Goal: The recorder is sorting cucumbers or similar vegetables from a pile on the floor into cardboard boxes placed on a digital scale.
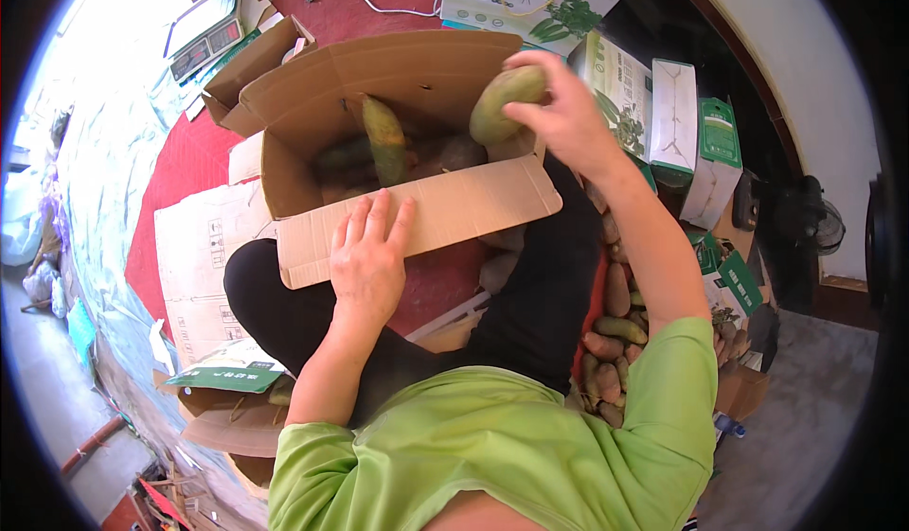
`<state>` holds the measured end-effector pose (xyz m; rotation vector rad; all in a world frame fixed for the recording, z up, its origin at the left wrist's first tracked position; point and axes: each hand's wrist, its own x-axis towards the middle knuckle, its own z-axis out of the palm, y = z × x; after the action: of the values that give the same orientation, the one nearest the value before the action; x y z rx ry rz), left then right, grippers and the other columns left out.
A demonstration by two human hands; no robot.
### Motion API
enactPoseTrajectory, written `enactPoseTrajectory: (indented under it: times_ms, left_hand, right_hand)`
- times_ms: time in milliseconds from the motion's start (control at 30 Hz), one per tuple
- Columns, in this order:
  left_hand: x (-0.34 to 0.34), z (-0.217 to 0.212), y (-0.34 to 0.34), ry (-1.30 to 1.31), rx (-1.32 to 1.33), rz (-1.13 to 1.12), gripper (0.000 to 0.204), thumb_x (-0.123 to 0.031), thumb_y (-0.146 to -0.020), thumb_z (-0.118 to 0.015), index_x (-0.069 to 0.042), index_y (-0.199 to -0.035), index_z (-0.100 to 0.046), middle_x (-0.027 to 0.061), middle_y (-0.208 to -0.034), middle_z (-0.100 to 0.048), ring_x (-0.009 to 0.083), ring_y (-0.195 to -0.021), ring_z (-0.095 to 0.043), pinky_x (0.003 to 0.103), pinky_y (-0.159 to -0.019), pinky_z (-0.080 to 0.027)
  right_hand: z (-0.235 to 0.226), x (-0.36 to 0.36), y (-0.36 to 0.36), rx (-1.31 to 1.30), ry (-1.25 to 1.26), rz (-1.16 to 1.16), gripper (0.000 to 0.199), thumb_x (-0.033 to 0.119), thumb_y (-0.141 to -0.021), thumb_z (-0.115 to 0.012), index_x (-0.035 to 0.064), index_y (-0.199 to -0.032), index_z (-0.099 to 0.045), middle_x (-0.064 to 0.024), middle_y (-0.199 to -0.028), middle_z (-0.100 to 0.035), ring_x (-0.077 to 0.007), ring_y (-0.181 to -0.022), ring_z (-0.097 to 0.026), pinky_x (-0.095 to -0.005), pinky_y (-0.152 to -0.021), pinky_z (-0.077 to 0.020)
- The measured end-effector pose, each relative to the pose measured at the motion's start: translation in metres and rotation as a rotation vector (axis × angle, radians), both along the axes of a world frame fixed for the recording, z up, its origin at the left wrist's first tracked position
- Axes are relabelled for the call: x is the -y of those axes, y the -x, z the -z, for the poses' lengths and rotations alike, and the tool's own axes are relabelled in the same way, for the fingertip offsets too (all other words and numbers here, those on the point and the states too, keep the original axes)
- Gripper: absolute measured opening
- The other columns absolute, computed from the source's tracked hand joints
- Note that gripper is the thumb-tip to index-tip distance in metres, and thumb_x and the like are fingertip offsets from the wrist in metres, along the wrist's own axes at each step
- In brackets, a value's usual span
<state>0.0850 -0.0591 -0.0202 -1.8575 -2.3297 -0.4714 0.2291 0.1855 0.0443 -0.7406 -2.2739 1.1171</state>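
While your right hand [566,113] grips the green root [507,103] over the box [398,77] rim, fingers curled around it, loading appears to be the step in hand. Several roots already lie inside; one stands upright [384,138]. Placing this one would call for a lowering into a free gap. Your right arm reaches forward, wrist bent inward. Your left hand [367,256] lies flat, fingers spread, pressing the near flap [473,204] down. More roots [611,342] lie heaped by your right side.

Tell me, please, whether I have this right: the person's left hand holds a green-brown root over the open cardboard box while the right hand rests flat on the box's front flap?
The hands are swapped. In the head view, the right hand holds the green-brown root over the open cardboard box, and the left hand rests flat on the front flap.
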Motion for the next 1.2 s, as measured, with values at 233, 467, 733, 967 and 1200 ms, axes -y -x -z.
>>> enactPoseTrajectory:
  times_ms: [233,467,733,967,1200]
  left_hand:
    - [0.000,-0.003,0.003,0.030,0.044,-0.001,0.051,-0.003,-0.073,-0.057,-0.016,-0.123,-0.061,0.0107,-0.127,-0.056,0.0309,-0.115,-0.054,0.044,-0.095,-0.043]
    - [-0.001,-0.003,0.006,0.021,0.103,-0.007,0.047,-0.004,-0.074,-0.055,-0.015,-0.120,-0.063,0.0112,-0.128,-0.056,0.0308,-0.116,-0.055,0.043,-0.096,-0.042]
    - [-0.001,-0.003,0.008,-0.003,0.122,-0.004,0.043,-0.007,-0.075,-0.055,-0.015,-0.117,-0.064,0.0123,-0.126,-0.057,0.0306,-0.114,-0.056,0.043,-0.095,-0.043]
    - [-0.001,-0.004,0.008,-0.016,0.140,-0.007,0.041,-0.009,-0.076,-0.055,-0.014,-0.115,-0.065,0.0125,-0.125,-0.057,0.0308,-0.112,-0.057,0.041,-0.095,-0.044]
    - [-0.001,-0.004,0.009,-0.028,0.144,0.005,0.041,-0.008,-0.076,-0.055,-0.014,-0.115,-0.065,0.0123,-0.124,-0.057,0.0310,-0.112,-0.056,0.041,-0.095,-0.043]
  right_hand:
    - [0.060,-0.009,0.077,0.586,-0.505,-0.280,0.046,0.021,-0.078,-0.070,0.0070,-0.120,-0.058,-0.0124,-0.116,-0.060,-0.0308,-0.111,-0.053,-0.0419,-0.094,-0.0444]
    - [0.070,-0.015,0.121,0.745,-0.256,-0.297,0.041,0.027,-0.082,-0.067,0.0037,-0.115,-0.061,-0.0145,-0.104,-0.066,-0.0331,-0.099,-0.061,-0.0427,-0.086,-0.0482]
    - [0.072,0.016,0.179,0.879,-0.385,-0.316,0.038,0.036,-0.082,-0.065,0.0036,-0.100,-0.067,-0.0158,-0.096,-0.068,-0.0309,-0.095,-0.065,-0.0405,-0.083,-0.0498]
    - [0.080,0.035,0.198,0.918,-0.423,-0.288,0.040,0.042,-0.081,-0.065,0.0050,-0.095,-0.069,-0.0141,-0.094,-0.069,-0.0292,-0.091,-0.066,-0.0394,-0.080,-0.0522]
    - [0.080,0.036,0.194,0.841,-0.363,-0.230,0.033,0.029,-0.075,-0.065,0.0066,-0.099,-0.068,-0.0132,-0.098,-0.069,-0.0279,-0.095,-0.065,-0.0381,-0.083,-0.0512]
